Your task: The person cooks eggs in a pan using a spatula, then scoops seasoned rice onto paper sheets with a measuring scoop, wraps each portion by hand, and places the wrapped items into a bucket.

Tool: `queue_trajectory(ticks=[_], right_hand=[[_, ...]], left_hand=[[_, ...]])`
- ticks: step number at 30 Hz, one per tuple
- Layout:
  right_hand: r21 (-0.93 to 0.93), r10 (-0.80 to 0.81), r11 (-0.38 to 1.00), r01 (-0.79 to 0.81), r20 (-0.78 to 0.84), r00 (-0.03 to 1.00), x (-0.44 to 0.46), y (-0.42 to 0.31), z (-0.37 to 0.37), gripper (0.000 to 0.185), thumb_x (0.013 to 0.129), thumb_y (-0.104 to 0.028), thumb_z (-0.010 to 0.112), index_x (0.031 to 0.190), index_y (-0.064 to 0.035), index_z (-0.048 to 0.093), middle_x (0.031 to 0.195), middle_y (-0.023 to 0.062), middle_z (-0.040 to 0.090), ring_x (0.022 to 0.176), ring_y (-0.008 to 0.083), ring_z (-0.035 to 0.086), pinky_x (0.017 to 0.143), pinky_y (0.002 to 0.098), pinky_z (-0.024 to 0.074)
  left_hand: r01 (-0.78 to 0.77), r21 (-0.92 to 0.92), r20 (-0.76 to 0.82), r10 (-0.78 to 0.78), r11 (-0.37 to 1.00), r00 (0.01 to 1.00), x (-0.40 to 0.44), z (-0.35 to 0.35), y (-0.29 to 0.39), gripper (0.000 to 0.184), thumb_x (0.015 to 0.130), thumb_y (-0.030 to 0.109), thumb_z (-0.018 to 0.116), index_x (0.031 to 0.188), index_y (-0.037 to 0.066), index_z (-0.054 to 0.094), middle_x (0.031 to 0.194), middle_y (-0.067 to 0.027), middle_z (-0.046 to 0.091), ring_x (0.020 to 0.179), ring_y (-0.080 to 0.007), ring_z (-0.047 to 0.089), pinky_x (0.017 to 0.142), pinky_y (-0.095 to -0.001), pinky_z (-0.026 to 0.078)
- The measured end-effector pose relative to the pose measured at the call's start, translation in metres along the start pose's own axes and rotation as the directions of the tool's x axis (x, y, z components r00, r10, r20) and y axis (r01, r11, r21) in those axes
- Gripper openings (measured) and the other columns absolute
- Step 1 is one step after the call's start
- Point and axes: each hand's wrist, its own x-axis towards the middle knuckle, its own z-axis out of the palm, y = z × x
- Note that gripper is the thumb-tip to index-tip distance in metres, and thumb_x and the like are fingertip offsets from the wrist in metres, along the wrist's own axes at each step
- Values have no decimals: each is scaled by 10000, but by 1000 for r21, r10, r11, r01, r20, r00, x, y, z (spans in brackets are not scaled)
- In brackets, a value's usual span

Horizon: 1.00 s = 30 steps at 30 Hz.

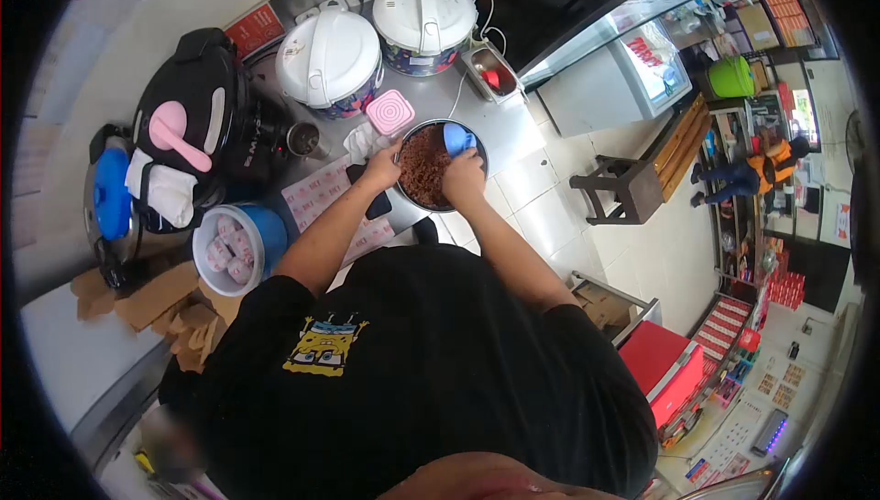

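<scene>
A round metal pot [401, 190] full of brown, crumbly food [423, 166] is in front of me at the counter's edge. My left hand [382, 170] is closed on the pot's left rim. In my right hand [465, 179] is a blue scoop [459, 139], its head over the food at the pot's upper right; the fingers hide its handle. Just beyond the left hand lie a crumpled white cloth [361, 141] and a pink square mat [390, 112]. A printed paper sheet [316, 196] and a dark object [377, 205] lie by my left forearm.
Two white-lidded cookers [424, 12] and a large black cooker [188, 124] with a pink paddle [179, 136] line the counter. A blue bucket [268, 230] holds several wrapped bundles. Nearby are a metal cup [305, 140] and metal tray [492, 71]. Another person [761, 168] stands far right.
</scene>
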Motion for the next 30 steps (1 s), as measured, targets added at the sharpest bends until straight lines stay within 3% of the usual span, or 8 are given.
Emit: queue_trajectory(ticks=[3,5,8,14,16,19,23,30], right_hand=[[17,26,1000,-26,0,1000,7,-20,19,555,1031,-162,457,1475,121,280,1286,304,573,1045,439,698,863,459,600],[51,55,997,-56,20,998,8,-33,18,532,1042,-167,442,1463,121,292,1276,286,586,1043,421,707,849,448,609],[-30,-11,999,12,48,999,11,-45,29,518,1048,-163,427,1467,107,286,1269,281,593,1063,413,704,851,451,609],[-5,-53,998,55,173,983,53,-41,46,479,992,-156,551,1389,95,455,1277,270,616,1089,399,704,879,444,604],[-348,-373,771,533,432,821,53,-46,5,475,913,-143,647,1349,19,552,1219,252,668,1113,382,698,897,447,598],[-333,-407,731,596,489,772,71,-27,1,521,851,-133,693,1357,-68,582,1157,226,707,1099,375,704,896,454,596],[-357,-346,849,390,184,920,-6,-16,-19,522,948,-117,552,1464,-91,472,1282,195,624,1002,384,726,823,464,605],[-336,-239,909,247,64,969,-60,27,-18,563,970,-148,514,1526,-163,429,1247,170,584,941,382,716,786,501,591]], left_hand=[[-19,-13,-1,19,1000,1000,1,6,-10,761,876,40,613,1583,201,384,972,-251,707,910,-324,714,853,-393,540],[86,-290,77,-66,953,995,6,11,-16,774,866,30,630,1583,194,388,887,-165,693,737,-219,687,725,-363,546],[21,-227,72,-5,974,997,7,11,-18,777,882,-5,638,1587,198,382,814,-88,639,650,-146,634,627,-338,538],[162,-363,100,-135,918,986,-2,7,-3,774,914,-55,634,1585,241,383,926,-47,660,725,-139,653,584,-304,578],[167,-438,109,-132,884,985,3,13,-12,770,913,-53,636,1578,250,395,957,-43,664,744,-137,657,589,-303,591],[191,-502,113,-155,843,981,-4,12,-6,734,918,-49,639,1557,248,436,987,-37,669,780,-142,668,599,-308,607],[339,-658,159,-316,672,935,-14,3,9,635,934,-26,657,1510,196,508,1008,-44,675,801,-172,695,614,-332,623],[325,-700,116,-348,636,930,-29,25,-18,294,955,61,689,1231,-22,629,1019,-94,676,812,-202,705,703,-338,641]])
